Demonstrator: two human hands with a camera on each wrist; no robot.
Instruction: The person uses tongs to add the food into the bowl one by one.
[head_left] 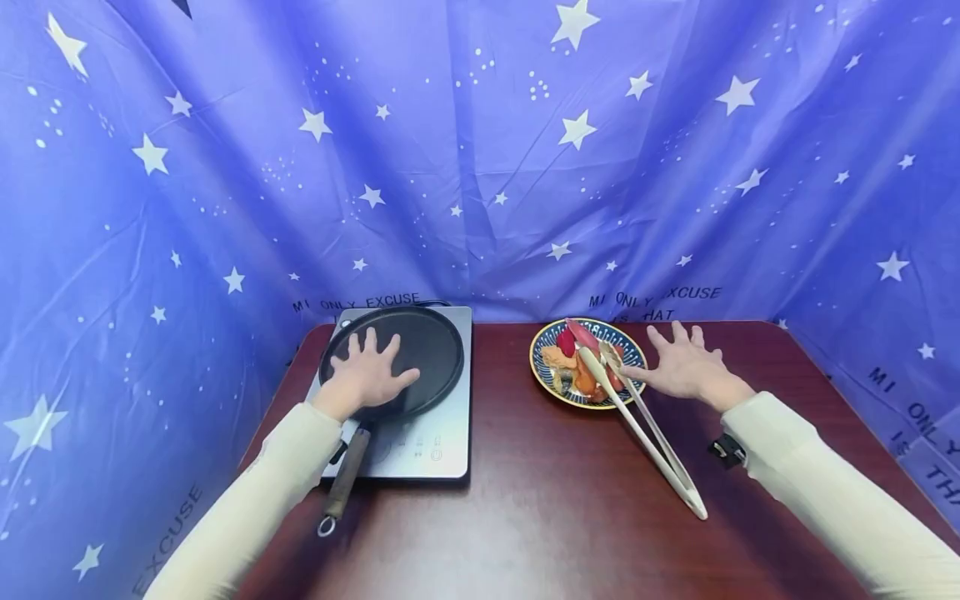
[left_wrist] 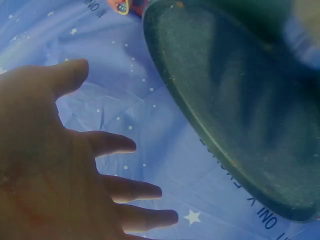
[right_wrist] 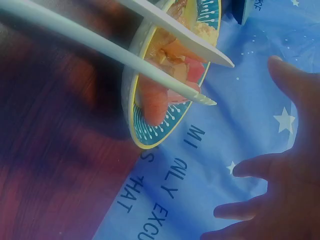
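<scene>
My left hand (head_left: 367, 375) hovers with spread fingers over a black flat pan (head_left: 431, 362) and holds nothing. That pan sits on a silver induction cooktop (head_left: 450, 446), its wooden handle (head_left: 347, 479) pointing toward me. At the right, my right hand (head_left: 688, 367) is spread beside a patterned blue plate (head_left: 537, 371), also holding nothing. Several food pieces lie on the plate, among them an orange-red sausage-like piece (right_wrist: 154, 102). A pair of pale tongs (head_left: 648, 442) rests across the plate's rim, tips over the food, its joined end on the table.
A dark red wooden table (head_left: 510, 517) carries everything. Blue star-printed curtains (head_left: 480, 167) hang behind it and along both sides. A dark cable (head_left: 431, 302) runs behind the cooktop.
</scene>
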